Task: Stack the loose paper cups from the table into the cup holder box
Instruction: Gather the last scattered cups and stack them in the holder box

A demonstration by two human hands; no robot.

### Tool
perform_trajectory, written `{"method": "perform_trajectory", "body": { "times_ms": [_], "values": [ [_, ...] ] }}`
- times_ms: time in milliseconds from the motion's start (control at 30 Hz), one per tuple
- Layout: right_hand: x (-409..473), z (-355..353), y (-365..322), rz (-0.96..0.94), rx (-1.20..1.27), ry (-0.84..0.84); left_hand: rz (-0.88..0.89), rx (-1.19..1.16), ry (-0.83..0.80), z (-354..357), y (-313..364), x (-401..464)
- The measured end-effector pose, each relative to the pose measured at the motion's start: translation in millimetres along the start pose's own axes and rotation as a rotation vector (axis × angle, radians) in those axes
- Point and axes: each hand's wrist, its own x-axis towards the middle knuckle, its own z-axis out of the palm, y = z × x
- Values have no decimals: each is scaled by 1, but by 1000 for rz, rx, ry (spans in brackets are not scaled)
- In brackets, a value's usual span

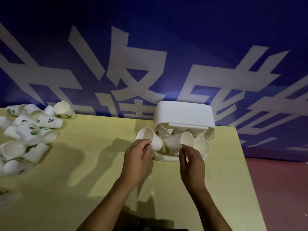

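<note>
A deep blue backdrop (166,47) printed with large pale characters fills the upper part of the head view, and below it runs a pale yellow table (100,164) with a reddish floor (283,189) showing past its right edge.

The white cup holder box (183,114) stands at the far side of the table against the backdrop, its rounded lid up; stacks of nested paper cups show under the lid. In front of the box the left hand (136,157) grips a white paper cup (150,138), fingers curled round its lower end, the cup tilted with its mouth up and to the left. The right hand (191,159) pinches the rim of a second paper cup (180,141) between thumb and fingers; this cup lies on its side with its mouth toward the camera. A third cup (201,145) sits just beside it on the right, mouth also toward the camera, touching the low white base of the box.

Well apart, at the left edge of the table, lies a heap of loose paper cups (28,130), most tipped over, some with green prints and one with a percent sign (50,121).
</note>
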Motion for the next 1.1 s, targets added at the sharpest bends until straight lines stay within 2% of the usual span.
{"method": "perform_trajectory", "body": {
  "times_ms": [167, 333, 433, 600, 767, 867, 1100],
  "values": [
    [15, -41, 41, 29, -46, 83, 151, 85, -99, 50, 36, 11],
    [31, -60, 71, 21, -97, 60, 218, 251, -221, 91, 48, 23],
    [38, -60, 77, -23, -164, 8, 218, 367, -325, 109, 45, 29],
    [39, -58, 78, -121, -252, -51, 167, 443, -389, 127, 38, 34],
    [31, -49, 99, -62, -334, -98, 94, 483, -476, 134, 25, 33],
    [35, -33, 116, -54, -373, -187, 80, 516, -532, 137, 20, 33],
    [39, -9, 123, -82, -430, -301, 81, 518, -513, 149, 18, 38]
  ]
}}
